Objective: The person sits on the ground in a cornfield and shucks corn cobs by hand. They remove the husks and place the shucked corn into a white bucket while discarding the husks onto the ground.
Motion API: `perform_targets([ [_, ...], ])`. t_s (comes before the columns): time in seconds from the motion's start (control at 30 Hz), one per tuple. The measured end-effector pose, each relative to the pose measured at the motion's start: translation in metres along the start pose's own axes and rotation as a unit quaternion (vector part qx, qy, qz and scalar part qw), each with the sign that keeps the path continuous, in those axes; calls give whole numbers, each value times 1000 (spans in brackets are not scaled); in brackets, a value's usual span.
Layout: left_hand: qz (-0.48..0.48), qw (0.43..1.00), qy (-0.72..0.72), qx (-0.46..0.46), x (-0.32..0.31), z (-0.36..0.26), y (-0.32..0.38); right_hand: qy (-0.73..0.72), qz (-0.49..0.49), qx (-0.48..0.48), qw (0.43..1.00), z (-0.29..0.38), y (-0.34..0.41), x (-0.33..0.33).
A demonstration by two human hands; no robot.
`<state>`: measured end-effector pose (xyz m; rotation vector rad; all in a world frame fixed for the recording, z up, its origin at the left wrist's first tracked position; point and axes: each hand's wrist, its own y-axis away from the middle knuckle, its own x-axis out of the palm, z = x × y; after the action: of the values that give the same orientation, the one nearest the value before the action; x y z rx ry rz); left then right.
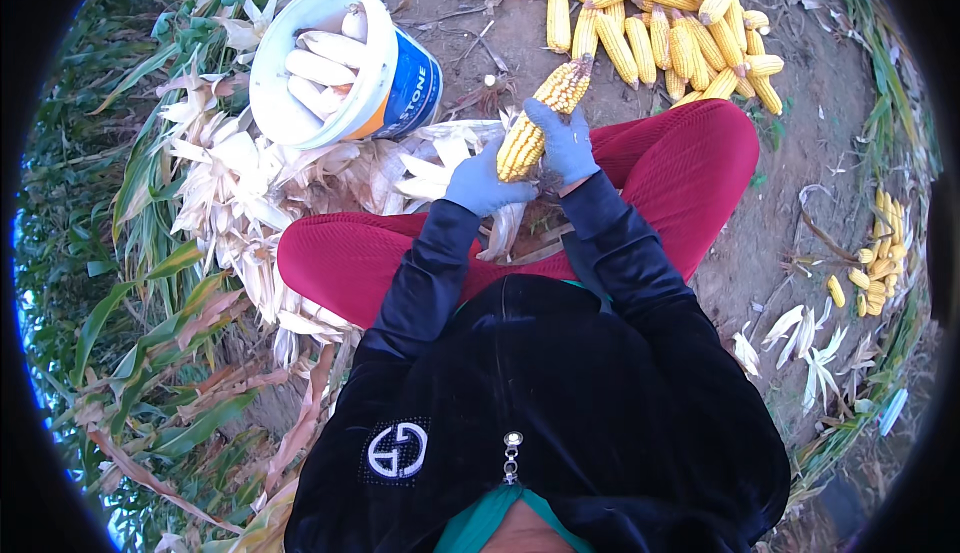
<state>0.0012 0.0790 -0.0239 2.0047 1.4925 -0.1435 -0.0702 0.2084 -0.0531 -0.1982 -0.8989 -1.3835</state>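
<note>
Both of my hands wear grey-blue gloves and hold a bare yellow ear of corn point(520, 149), which points up and to the right. My left hand point(484, 179) cups its lower end from the left side. Around its middle, my right hand point(561, 139) has its fingers closed. The ear's far tip lies close to the near edge of a large pile of husked corn ears point(667, 39). Up and to the left, a white plastic bucket point(386, 87) leans tilted, with several ears in pale husks point(322, 69) inside.
Dry corn husks point(232, 200) are heaped beside and below the bucket. Green corn plants point(82, 170) stand along the left. A smaller pile of yellow ears point(885, 260) lies at the far right on bare soil point(795, 178), with loose husks point(817, 358) below it. My folded legs are close under my hands.
</note>
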Motion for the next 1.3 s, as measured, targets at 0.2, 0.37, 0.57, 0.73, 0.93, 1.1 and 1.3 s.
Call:
perform_targets([
  [0.2, -26, 942, 334, 33, 31, 4, 26, -110, 133, 99, 980, 26, 7, 8],
  [0.37, -32, 881, 467, 67, 43, 2, 28, -108, 165, 70, 978, 31, 22, 24],
  [0.57, -51, 957, 272, 86, 78, 11, 33, 294, 255, -29, 920, 46, 42, 49],
  [0.73, -127, 966, 176, 143, 88, 18, 22, 646, 514, -201, 528, 47, 84, 106],
  [0.93, -121, 945, -129, 274, 11, -25, 38, -360, 239, 255, 865, 85, 5, 56],
  [1.1, -233, 895, -246, 289, -73, -49, 76, -492, 254, 180, 813, 30, -62, -27],
  [1.3, -577, 584, -533, -204, -208, 23, 198, -251, 75, 162, 951, 18, -32, 6],
])
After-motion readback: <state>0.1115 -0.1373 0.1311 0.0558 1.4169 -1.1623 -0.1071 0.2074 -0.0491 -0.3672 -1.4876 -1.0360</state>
